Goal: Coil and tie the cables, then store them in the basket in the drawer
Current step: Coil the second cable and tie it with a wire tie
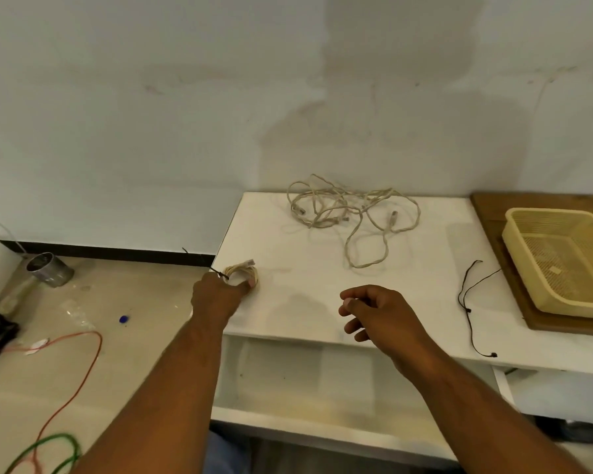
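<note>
Left hand [216, 295] grips coiled cable [242, 272] at desk [288, 244] left edge, tie on it. Right hand [374, 313] loosely curled, empty. Tangled cable [353, 213] at back edge uncoiled – basket [562, 261] at right edge, no cables inside.

Both forearms, the left forearm [172, 388] and the right forearm [459, 388], are bare along the whole length in view. The left hand [216, 297] and the right hand [379, 314] are bare as well. A short fingernail shows on the right thumb. Between the arms, at the bottom edge, lies a blurred patch of blue cloth [225, 453], apparently the person's clothing.
</note>
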